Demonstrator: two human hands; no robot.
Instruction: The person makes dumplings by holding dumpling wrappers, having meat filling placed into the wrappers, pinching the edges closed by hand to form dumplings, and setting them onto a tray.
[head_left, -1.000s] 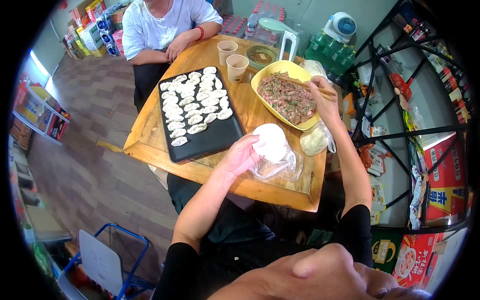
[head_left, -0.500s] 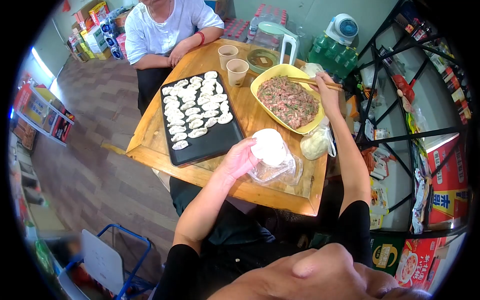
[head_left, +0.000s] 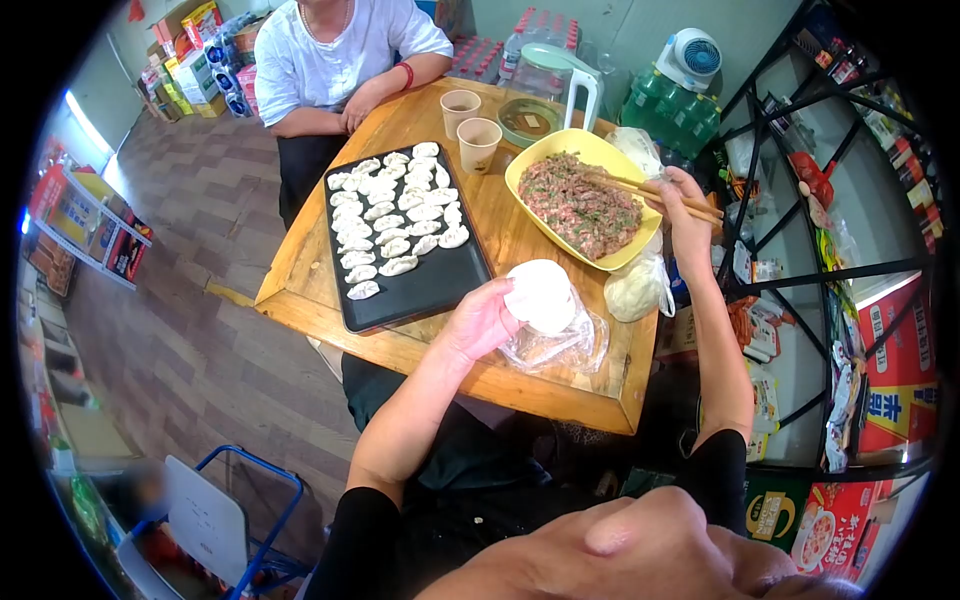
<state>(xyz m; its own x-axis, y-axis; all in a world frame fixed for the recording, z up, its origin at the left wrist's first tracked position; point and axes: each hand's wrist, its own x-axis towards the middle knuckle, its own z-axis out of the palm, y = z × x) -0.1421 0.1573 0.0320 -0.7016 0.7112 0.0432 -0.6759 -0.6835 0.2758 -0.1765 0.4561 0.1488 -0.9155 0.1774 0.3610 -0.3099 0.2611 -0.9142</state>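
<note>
Between its thumb and fingers, my left hand (head_left: 482,318) grips a round white dumpling wrapper (head_left: 540,295) over a clear plastic bag (head_left: 560,347). Whether more wrappers lie under it I cannot tell. My right hand (head_left: 686,205) is closed around a pair of wooden chopsticks (head_left: 707,210). Their tips reach into minced meat filling (head_left: 575,205) with green bits, heaped in a yellow bowl (head_left: 526,160). Left of the bowl, a black tray (head_left: 425,285) carries rows of folded dumplings (head_left: 398,266).
Two paper cups (head_left: 479,148) and a lidded round container (head_left: 528,121) stand behind the tray and bowl. A bag of dough (head_left: 632,292) lies at the table's right edge. Across the wooden table (head_left: 290,285) sits a person in a white shirt (head_left: 335,50). Shelves (head_left: 790,285) rise at right.
My right hand has shifted right, drawing the chopsticks with it, their tips still in the filling. My left hand keeps the wrapper in nearly the same place.
</note>
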